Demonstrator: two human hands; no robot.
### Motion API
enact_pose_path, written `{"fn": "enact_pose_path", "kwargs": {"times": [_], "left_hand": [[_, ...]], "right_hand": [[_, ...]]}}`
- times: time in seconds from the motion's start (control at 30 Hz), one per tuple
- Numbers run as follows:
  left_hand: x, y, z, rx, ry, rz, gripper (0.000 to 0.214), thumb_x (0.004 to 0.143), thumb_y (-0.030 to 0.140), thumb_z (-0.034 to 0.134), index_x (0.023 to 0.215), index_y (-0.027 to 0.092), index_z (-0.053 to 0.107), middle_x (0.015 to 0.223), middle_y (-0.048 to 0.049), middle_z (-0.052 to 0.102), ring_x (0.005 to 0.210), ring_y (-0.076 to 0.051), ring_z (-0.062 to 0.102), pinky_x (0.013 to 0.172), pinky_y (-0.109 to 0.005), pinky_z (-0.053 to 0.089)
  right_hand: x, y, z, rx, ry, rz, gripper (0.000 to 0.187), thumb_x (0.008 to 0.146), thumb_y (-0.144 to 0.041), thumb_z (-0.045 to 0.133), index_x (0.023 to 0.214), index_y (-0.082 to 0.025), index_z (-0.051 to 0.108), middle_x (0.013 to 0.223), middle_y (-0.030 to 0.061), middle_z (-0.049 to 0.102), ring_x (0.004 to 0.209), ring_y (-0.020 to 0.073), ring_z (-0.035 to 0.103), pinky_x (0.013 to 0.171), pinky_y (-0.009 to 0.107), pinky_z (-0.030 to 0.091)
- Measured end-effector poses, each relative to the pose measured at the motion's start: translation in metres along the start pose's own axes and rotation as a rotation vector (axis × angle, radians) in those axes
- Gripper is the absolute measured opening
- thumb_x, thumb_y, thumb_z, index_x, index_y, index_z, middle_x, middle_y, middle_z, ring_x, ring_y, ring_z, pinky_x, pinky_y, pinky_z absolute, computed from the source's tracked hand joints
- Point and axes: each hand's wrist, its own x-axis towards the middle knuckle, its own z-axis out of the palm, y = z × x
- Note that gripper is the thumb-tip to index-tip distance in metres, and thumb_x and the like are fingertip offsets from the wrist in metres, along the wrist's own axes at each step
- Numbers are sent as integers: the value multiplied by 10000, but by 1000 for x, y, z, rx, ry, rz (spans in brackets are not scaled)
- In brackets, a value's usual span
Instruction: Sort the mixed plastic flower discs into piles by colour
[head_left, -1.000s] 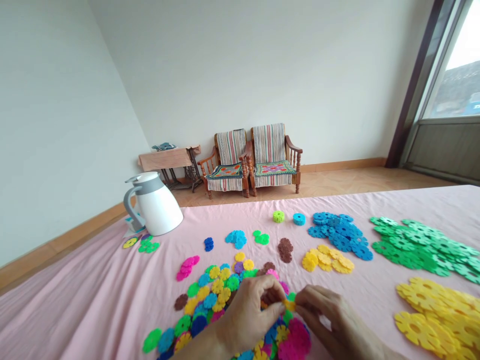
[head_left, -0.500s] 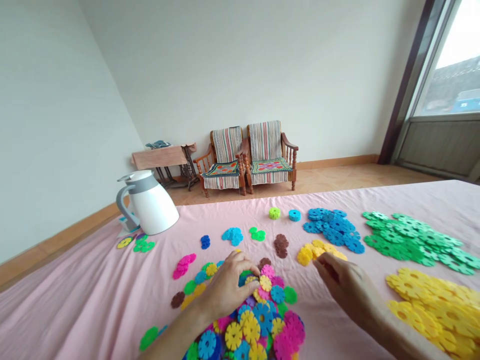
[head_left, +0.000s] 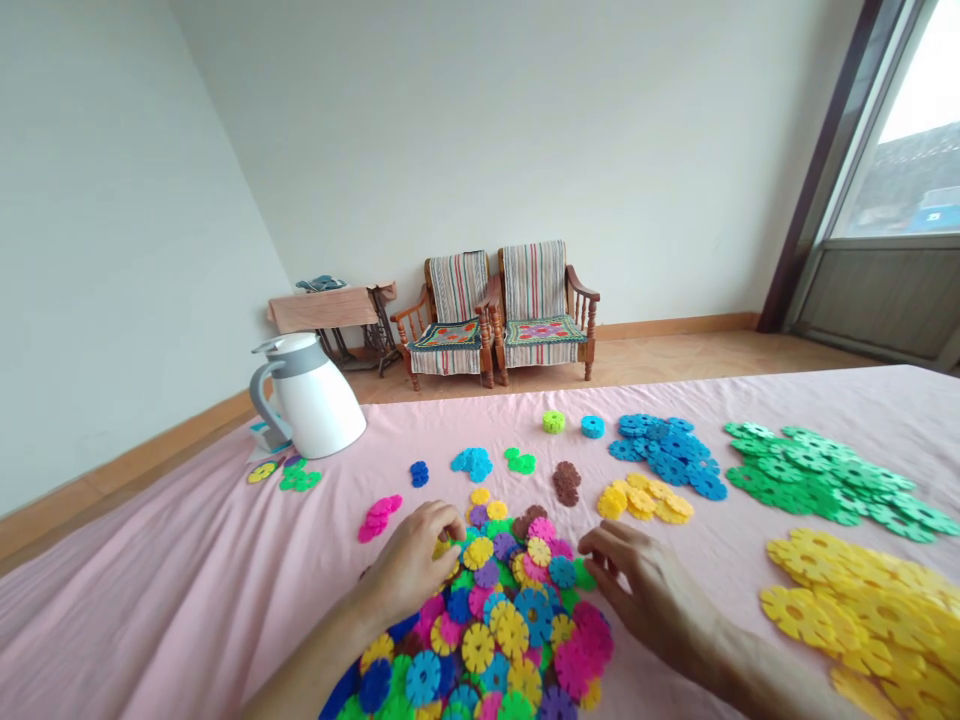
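Note:
A heap of mixed flower-shaped plastic discs (head_left: pixel 478 648) lies before me in pink, blue, yellow, green and purple. My left hand (head_left: pixel 416 555) rests at its upper left edge, fingers curled around a yellow flower-shaped disc (head_left: pixel 444 549) that they partly hide. At the heap's right side is my right hand (head_left: pixel 637 590), its fingers loosely bent and apart, the tips beside a green disc (head_left: pixel 584 573); nothing shows in its grasp. Just beyond it lies a small pile of yellow discs (head_left: pixel 646 497).
Sorted piles lie on the pink cloth (head_left: pixel 300 560): large blue discs (head_left: pixel 667 455), large green discs (head_left: pixel 825 475), large yellow discs (head_left: pixel 870 610), brown discs (head_left: pixel 567 483) and pink discs (head_left: pixel 379 517). A white jug (head_left: pixel 319 400) stands at the far left. Two chairs (head_left: pixel 499 315) are beyond the table.
My right hand has come left from the small yellow pile to the heap's right edge. My left hand has shifted left across the heap, uncovering its middle. The view has shifted slightly.

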Motion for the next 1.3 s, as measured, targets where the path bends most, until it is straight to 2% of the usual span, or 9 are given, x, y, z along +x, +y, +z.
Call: {"fn": "enact_pose_path", "kwargs": {"times": [0.2, 0.37, 0.47, 0.63, 0.77, 0.9, 1.0, 1.13, 1.3], "left_hand": [[-5, -26, 2, 16, 180, -3, 94, 799, 175, 478, 757, 198, 559, 803, -23, 605, 794, -178, 573, 731, -286, 441], [-4, -50, -4, 87, 288, 2, 128, 822, 214, 466, 741, 200, 563, 793, -27, 610, 812, -189, 580, 744, -302, 443], [-4, -63, -10, 100, 353, -11, 125, 814, 220, 462, 755, 203, 571, 794, -26, 619, 808, -187, 589, 742, -297, 450], [-3, -83, -16, 85, 489, -136, 133, 785, 285, 483, 758, 205, 586, 798, -26, 649, 767, -189, 606, 731, -298, 465], [-2, -99, -18, -67, 644, -365, 189, 727, 350, 523, 795, 200, 615, 832, -35, 678, 785, -207, 620, 749, -311, 481], [-1, -115, -18, -172, 720, -473, 260, 697, 395, 524, 802, 180, 623, 836, -61, 686, 822, -228, 629, 751, -318, 496], [-1, -125, -17, -190, 751, -511, 322, 702, 433, 506, 826, 161, 624, 840, -83, 689, 813, -236, 632, 741, -325, 501], [0, -132, -16, -204, 755, -545, 357, 697, 471, 505, 810, 157, 631, 795, -81, 689, 778, -239, 635, 718, -327, 499], [1, -135, -15, -211, 732, -546, 372, 691, 490, 524, 809, 158, 642, 790, -71, 694, 775, -236, 636, 712, -314, 495]], "right_hand": [[24, -24, 8, 98, -42, -131, 231, 835, -196, 517, 1055, -210, 586, 981, 75, 591, 890, 196, 572, 767, 330, 454], [32, -30, 16, 77, -21, -78, 87, 837, -178, 504, 845, -193, 590, 859, 53, 578, 818, 182, 563, 705, 302, 446], [32, -28, 19, 90, -23, -54, 160, 859, -170, 465, 741, -191, 571, 815, 35, 574, 768, 159, 559, 679, 277, 428], [32, -6, 8, 7, 56, 28, 242, 894, -232, 424, 753, -195, 616, 732, 22, 578, 686, 151, 547, 638, 267, 394], [30, 26, -19, -293, 142, 178, 280, 892, -244, 391, 806, -191, 652, 750, 58, 607, 702, 187, 559, 625, 293, 369], [29, 43, -36, -545, 247, 242, 223, 836, -231, 460, 816, -208, 681, 805, 93, 641, 762, 239, 566, 643, 336, 360], [29, 30, -31, -405, 255, 118, 203, 834, -238, 488, 885, -214, 683, 871, 89, 642, 824, 246, 564, 701, 360, 392], [26, -10, -9, 15, 56, -107, 208, 876, -205, 468, 973, -228, 650, 915, 56, 625, 858, 187, 567, 758, 320, 435], [21, -39, 5, 99, -66, -187, 228, 850, -167, 510, 1029, -255, 621, 1006, 53, 586, 928, 199, 528, 799, 348, 428]]}}
